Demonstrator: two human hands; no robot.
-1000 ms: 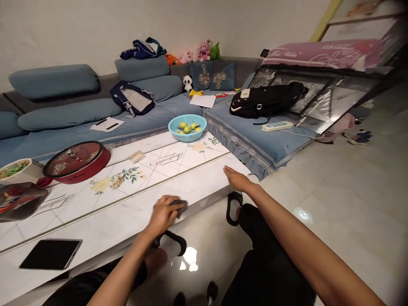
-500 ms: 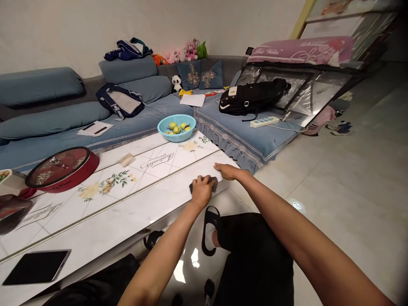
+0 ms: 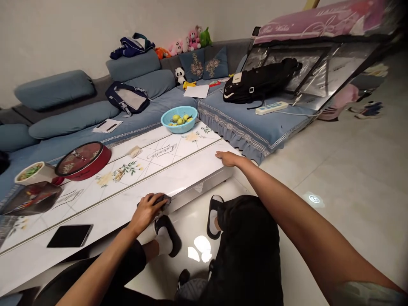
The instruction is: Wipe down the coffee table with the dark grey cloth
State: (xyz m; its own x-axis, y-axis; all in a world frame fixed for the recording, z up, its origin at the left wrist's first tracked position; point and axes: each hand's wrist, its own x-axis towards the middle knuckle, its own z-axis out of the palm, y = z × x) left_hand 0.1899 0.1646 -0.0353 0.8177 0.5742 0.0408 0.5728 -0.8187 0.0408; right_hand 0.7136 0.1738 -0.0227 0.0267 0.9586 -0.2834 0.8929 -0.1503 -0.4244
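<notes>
My left hand (image 3: pixel 149 210) is closed around a crumpled dark grey cloth (image 3: pixel 165 202). It presses the cloth against the front edge of the white table (image 3: pixel 188 173), whose top carries printed flowers and lettering. Part of the cloth is hidden under my fingers. Farther right, my right hand (image 3: pixel 228 158) rests on the tabletop by its right end, fingers stretched out and holding nothing. A black tablet (image 3: pixel 70 236) lies on the table to the left of the cloth.
On the table stand a blue basket (image 3: pixel 179 126) of yellow-green fruit, a round red box (image 3: pixel 86 168), a dark tray (image 3: pixel 35 197) and a white planter (image 3: pixel 35 173). A blue sofa (image 3: pixel 178 95) runs behind, bearing a black bag (image 3: pixel 261 83) and a power strip (image 3: pixel 271 108).
My left hand has slid the cloth leftward along the table's front edge. My right hand stays near the table's right end. The view has shifted a little to the left.
</notes>
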